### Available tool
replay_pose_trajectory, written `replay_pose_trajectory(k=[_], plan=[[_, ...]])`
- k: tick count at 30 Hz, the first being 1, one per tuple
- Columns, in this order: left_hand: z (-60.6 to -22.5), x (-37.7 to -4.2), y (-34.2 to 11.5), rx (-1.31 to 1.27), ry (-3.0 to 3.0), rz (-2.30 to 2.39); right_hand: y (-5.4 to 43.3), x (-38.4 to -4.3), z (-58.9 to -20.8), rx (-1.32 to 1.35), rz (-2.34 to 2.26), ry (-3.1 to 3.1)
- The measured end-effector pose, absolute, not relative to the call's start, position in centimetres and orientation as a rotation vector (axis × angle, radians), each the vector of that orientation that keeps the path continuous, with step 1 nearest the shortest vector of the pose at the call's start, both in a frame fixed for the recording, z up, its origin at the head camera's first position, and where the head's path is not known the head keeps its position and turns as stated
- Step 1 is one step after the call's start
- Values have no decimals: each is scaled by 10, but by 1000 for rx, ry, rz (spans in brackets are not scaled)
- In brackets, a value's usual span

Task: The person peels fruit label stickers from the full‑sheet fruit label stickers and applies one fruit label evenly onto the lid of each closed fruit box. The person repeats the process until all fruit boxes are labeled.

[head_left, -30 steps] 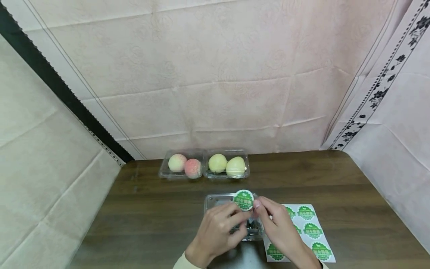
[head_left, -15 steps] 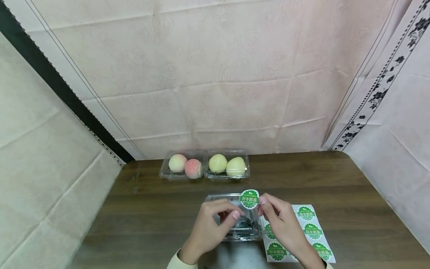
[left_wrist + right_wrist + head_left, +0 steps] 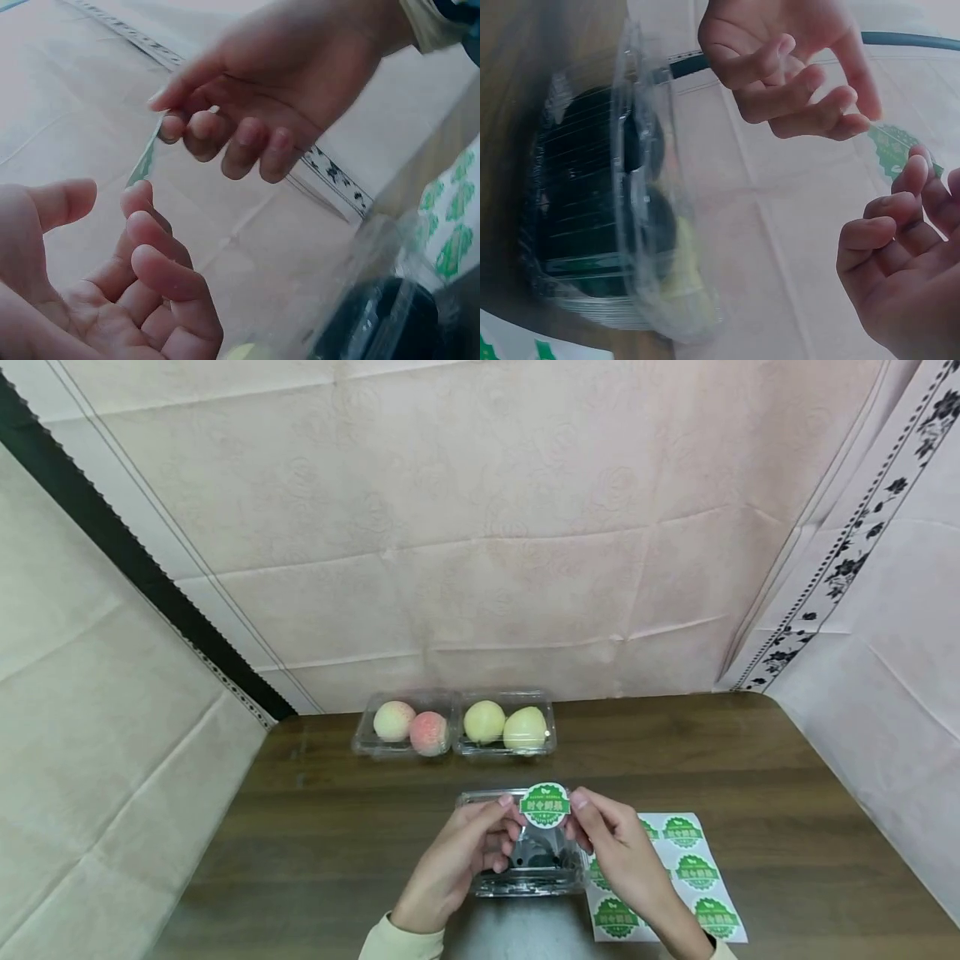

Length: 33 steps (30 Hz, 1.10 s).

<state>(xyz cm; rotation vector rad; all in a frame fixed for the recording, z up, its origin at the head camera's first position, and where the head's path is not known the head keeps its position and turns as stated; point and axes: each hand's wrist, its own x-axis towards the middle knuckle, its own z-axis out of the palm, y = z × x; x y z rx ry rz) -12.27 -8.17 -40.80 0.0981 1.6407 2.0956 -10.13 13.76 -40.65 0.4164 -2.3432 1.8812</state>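
Observation:
A round green sticker (image 3: pixel 545 805) is held flat just above a clear plastic clamshell box (image 3: pixel 534 870) near the table's front edge. My left hand (image 3: pixel 504 814) holds the sticker's left edge with its fingertips, and my right hand (image 3: pixel 581 814) pinches the right edge. The left wrist view shows the sticker (image 3: pixel 142 161) edge-on, with my right hand (image 3: pixel 176 120) pinching its top and my left hand (image 3: pixel 131 199) at its lower end. In the right wrist view the sticker (image 3: pixel 892 146) hangs between both hands beside the box (image 3: pixel 630 225), which holds dark contents.
A white sheet of green stickers (image 3: pixel 686 877) lies right of the box on the dark wooden table (image 3: pixel 337 843). Two clear boxes with peaches (image 3: pixel 408 728) (image 3: pixel 506 728) stand at the back edge. Pale cloth walls close in the left, back and right sides.
Half a second ago only my right hand held the sticker. My left hand has now come up to its left edge, and the sticker has shifted slightly left over the box.

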Motion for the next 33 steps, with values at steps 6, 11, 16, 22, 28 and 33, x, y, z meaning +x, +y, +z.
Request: replay_pose_trajectory(k=[6,11,16,22,28,33], plan=[[-414,-123,-79,73,1736,2110,135,-107,-416,333,1940,-2436],[-418,-122,-79,58,1783,2121,134,-109,-418,198,1867,-2543],[-419,-124,-80,49,1820,2127,133,-113,-419,83,1668,-2690],[-421,-126,-86,26,1985,2069,134,-119,-422,38,1620,-2702],[-424,-128,-89,61,2123,1974,132,-120,-423,158,1626,-2690],[-427,-127,-87,159,2483,1771,128,-118,-427,208,1539,-2679]])
